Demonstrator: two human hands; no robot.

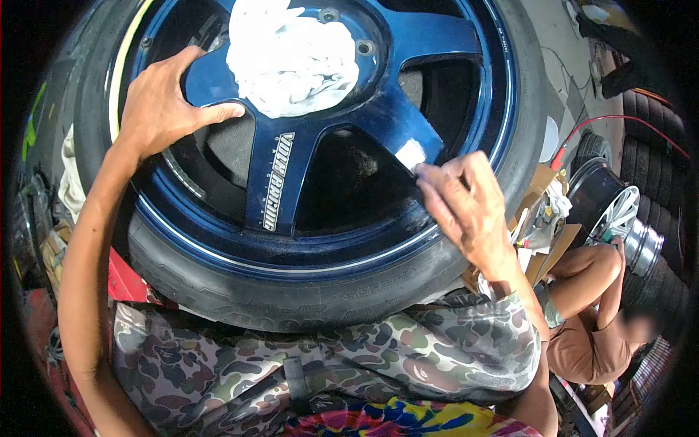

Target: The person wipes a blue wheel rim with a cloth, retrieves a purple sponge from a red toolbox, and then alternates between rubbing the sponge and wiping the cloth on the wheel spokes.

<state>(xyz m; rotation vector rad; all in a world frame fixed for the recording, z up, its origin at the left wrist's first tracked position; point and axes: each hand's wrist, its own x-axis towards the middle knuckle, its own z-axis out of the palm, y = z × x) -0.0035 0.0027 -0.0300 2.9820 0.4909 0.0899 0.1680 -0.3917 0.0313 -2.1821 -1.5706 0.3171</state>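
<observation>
A blue alloy wheel (273, 171) with a black tyre (349, 295) lies in front of my lap, lettering along one spoke. My left hand (156, 98) grips the upper left spoke, thumb on one edge and fingers at the other. Over the right lower spoke, my right hand (466, 207) is closed, fingertips pinched at the spoke's edge. What they hold, if anything, I cannot tell. Right by those fingertips is a bright white patch (412, 152) on the spoke. A crumpled white cloth (291, 65) covers much of the hub.
At the right, a person (593, 342) sits low beside a silver wheel (619, 211). Stacked tyres (655, 146) line the far right. Cardboard (557, 251) and wrappings lie right of my tyre, and a red cable (619, 118) runs behind. Something red (127, 277) shows at lower left.
</observation>
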